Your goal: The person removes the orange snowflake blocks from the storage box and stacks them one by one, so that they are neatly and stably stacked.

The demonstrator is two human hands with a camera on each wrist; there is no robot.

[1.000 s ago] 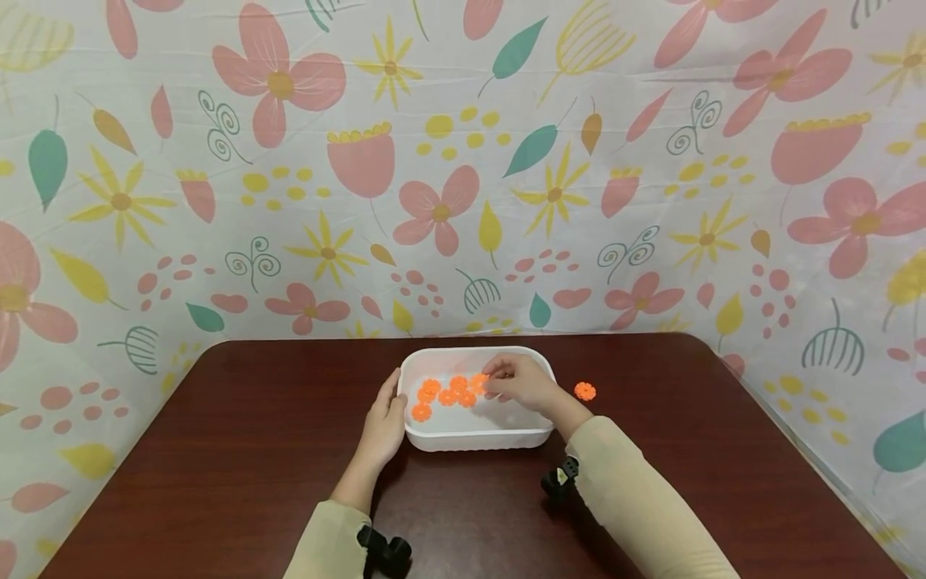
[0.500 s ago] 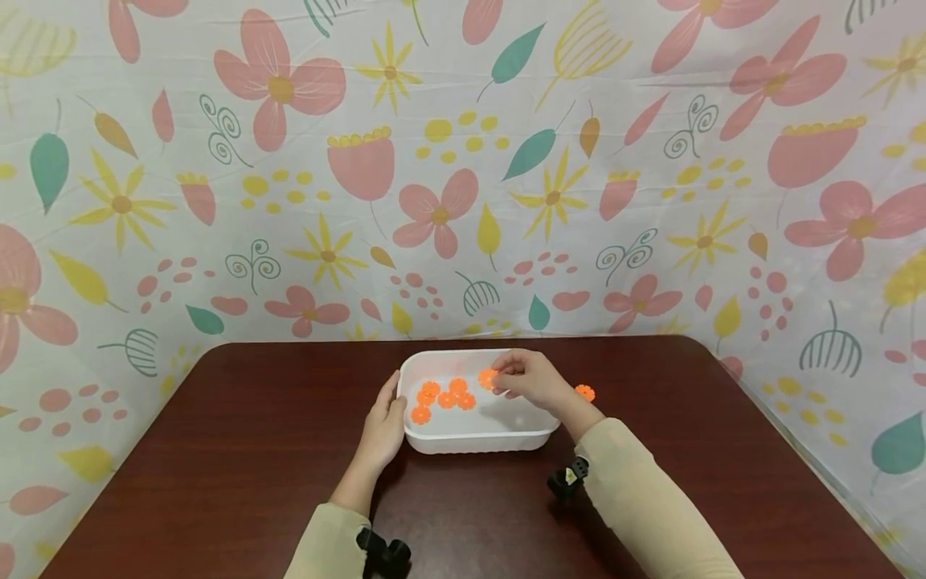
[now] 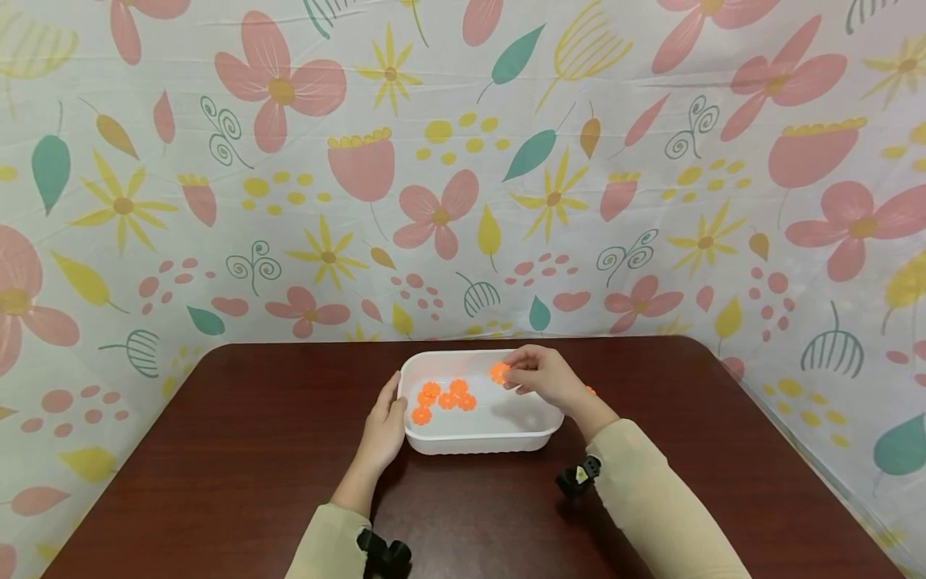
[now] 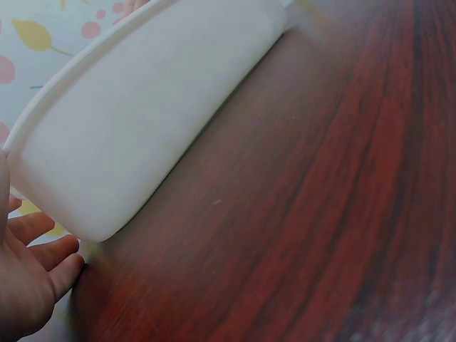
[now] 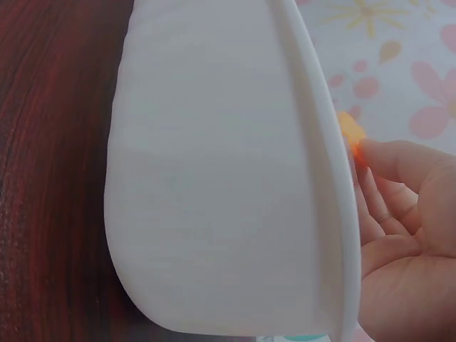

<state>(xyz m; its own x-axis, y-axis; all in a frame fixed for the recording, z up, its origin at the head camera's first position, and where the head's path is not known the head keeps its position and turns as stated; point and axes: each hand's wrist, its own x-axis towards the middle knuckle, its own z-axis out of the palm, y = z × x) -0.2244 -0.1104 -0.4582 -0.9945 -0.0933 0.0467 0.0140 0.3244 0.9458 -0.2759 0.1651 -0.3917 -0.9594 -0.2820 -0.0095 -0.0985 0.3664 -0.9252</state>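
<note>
A white plastic tray (image 3: 477,443) sits on the table and holds several small orange flower-shaped pieces (image 3: 447,400), grouped in its left half. My right hand (image 3: 546,378) is over the tray's right back part and pinches one orange flower-shaped piece (image 3: 499,372) between thumb and fingers. In the right wrist view that piece (image 5: 350,132) shows partly past the tray's rim. Against the tray's left end rests my left hand (image 3: 383,422), its thumb near the rim. In the left wrist view its fingers (image 4: 53,251) are extended and loosely spread beside the tray wall (image 4: 128,128).
One more orange flower-shaped piece (image 3: 592,391) lies on the table right of the tray, mostly hidden by the right wrist. The dark brown table (image 3: 275,450) extends around the tray. A floral-printed cloth (image 3: 463,161) hangs behind the table's back edge.
My right hand has moved right and slightly up with the pinched piece, away from the other pieces. Its wrist now covers most of the piece on the table. The left hand stays in place.
</note>
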